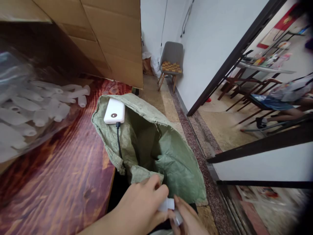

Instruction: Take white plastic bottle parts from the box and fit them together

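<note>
Soft even daylight, motion blur lower right, wide-angle bending at edges, dark corner vignetting

White plaster wall (210, 42), dark cables (163, 23) hanging down it. Speckled stone floor (161, 98), with a darker strip along the wall foot. Grey chair (171, 62) with checkered seat in the far corner. Cardboard boxes (110, 36) stacked at left, behind a red-brown wooden bench (68, 169). Dark door frame (232, 62) at right. Beyond it: wooden chairs (246, 94), a cluttered table (264, 68), a seated person (288, 98). Light even.
</note>
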### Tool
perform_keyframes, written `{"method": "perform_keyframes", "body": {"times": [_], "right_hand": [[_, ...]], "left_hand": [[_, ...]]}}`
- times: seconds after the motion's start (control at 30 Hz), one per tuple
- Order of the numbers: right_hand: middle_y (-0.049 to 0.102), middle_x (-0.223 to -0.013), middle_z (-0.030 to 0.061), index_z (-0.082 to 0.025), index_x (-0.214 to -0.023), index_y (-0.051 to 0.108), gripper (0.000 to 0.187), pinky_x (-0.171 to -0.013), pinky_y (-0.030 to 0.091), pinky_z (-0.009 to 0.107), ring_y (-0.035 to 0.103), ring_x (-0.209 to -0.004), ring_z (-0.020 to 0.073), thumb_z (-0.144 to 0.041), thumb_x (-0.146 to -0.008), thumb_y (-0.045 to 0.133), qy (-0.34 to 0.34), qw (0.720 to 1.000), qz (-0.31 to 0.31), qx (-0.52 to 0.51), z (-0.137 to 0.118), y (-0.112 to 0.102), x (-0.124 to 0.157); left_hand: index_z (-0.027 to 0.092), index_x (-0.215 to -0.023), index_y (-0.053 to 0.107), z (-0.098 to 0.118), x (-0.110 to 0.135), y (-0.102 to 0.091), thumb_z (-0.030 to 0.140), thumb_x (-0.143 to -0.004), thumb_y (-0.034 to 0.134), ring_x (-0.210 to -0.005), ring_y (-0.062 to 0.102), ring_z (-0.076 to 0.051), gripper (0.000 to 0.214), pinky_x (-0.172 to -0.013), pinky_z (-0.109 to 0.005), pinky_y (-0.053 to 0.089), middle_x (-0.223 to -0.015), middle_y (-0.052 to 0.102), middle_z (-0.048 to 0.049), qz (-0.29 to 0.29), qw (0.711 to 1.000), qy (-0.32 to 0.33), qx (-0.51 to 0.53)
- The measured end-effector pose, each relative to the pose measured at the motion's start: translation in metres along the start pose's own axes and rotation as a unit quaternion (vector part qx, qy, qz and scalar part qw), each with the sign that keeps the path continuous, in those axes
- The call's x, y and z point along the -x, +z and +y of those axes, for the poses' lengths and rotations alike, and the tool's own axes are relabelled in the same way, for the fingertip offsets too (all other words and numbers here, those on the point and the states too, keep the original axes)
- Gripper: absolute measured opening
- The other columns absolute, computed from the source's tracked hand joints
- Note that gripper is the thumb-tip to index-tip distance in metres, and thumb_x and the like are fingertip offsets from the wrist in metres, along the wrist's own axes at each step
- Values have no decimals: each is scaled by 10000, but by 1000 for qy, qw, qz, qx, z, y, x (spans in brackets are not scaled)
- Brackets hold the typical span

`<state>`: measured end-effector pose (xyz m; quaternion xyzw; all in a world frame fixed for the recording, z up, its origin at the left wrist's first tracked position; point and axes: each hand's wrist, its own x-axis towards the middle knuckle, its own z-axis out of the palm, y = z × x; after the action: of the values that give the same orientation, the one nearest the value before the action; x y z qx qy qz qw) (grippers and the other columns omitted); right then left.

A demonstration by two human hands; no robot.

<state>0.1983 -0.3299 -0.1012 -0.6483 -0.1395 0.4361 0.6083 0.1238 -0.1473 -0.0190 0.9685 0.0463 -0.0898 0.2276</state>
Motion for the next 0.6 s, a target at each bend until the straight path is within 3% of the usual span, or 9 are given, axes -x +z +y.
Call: {"method": "perform_keyframes", "body": {"times": [0.03, 0.1, 0.2, 0.3, 0.4, 0.5, 0.6], "right_hand": [[613, -709, 21, -219, -841, 606, 409, -476, 474, 212, 580, -589, 140, -615, -802, 701, 64, 995, -7, -71, -4, 0, -3], [573, -633, -14, -204, -839, 594, 445, -444, 429, 161, 517, -511, 89, -620, -764, 733, 180, 961, -26, -209, -11, 2, -9], [556, -597, -53, -187, -884, 624, 493, -481, 439, 116, 498, -492, 43, -573, -668, 841, 245, 916, -39, -314, -21, 9, -17], [624, -702, -32, -168, -898, 669, 455, -537, 476, 130, 562, -566, 47, -506, -672, 873, 214, 908, -21, -359, -30, 15, -19], [657, -773, 11, -146, -858, 689, 428, -581, 504, 196, 609, -669, 108, -476, -668, 884, 157, 920, 13, -360, -36, 18, -19], [636, -736, 1, -177, -849, 676, 430, -594, 500, 220, 588, -652, 122, -533, -685, 852, 97, 948, 51, -300, -37, 18, -17], [575, -643, -20, -187, -868, 666, 392, -534, 446, 180, 529, -569, 98, -575, -826, 711, 23, 985, 62, -159, -33, 14, -12]], "left_hand": [[238, -960, 577, -1, 0, 3, 438, -823, 741, -783, 663, -247, 293, -648, -377, 581, -1030, 595, -21, 8, 1000, 2, 1], [237, -956, 583, -2, 1, 6, 392, -810, 759, -788, 660, -251, 276, -636, -366, 574, -1009, 598, -19, 12, 1000, 5, 2], [240, -999, 588, -3, 2, 3, 327, -830, 738, -801, 662, -260, 242, -632, -374, 570, -1005, 611, -19, 3, 1000, 7, 8], [227, -1003, 588, -3, 1, -1, 373, -864, 705, -799, 666, -263, 233, -643, -378, 564, -981, 639, -19, -3, 1000, 6, 20], [203, -984, 594, -1, 0, -3, 489, -854, 693, -790, 677, -290, 329, -635, -394, 559, -939, 668, -29, -15, 1000, 13, 21], [189, -972, 611, 1, -1, -3, 560, -831, 686, -762, 686, -331, 403, -618, -430, 559, -903, 687, -46, -49, 999, 3, 7], [193, -991, 614, 1, 0, -3, 578, -816, 692, -753, 690, -351, 430, -615, -440, 551, -888, 699, -50, -57, 998, -14, 13]]}}
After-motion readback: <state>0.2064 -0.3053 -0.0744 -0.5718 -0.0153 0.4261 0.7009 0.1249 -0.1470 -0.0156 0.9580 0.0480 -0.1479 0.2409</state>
